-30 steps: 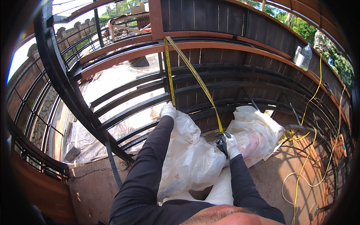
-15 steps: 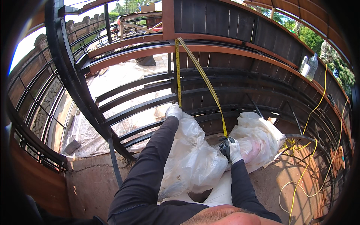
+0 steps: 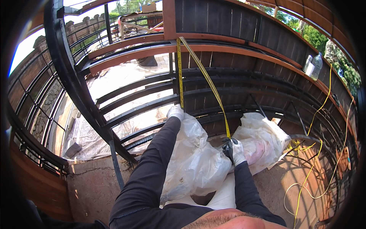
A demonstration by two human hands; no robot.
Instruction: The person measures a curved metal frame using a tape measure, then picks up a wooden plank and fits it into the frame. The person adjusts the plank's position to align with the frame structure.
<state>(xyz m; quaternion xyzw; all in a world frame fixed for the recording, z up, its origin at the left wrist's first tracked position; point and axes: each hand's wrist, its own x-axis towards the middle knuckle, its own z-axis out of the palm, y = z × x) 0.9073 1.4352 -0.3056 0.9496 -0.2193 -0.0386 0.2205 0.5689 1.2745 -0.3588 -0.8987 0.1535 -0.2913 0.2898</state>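
View has swung slightly left since a second ago; hands barely shifted. Left hand (image 3: 175, 112) meets the measuring tape (image 3: 180, 76), fingers hidden, closure unclear. Tape doubles at the rail (image 3: 133, 56), descending past plastic sheet (image 3: 196, 162) into the right hand's (image 3: 233, 150) tightly curled fingers.

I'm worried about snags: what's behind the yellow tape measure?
Behind the yellow tape measure are a reddish-brown beam, black rails and dark slats. The left hand and right hand hide whatever lies directly behind them.

Metal framing (image 3: 143, 111) and sheeting (image 3: 90, 138) show an outdoor worksite.
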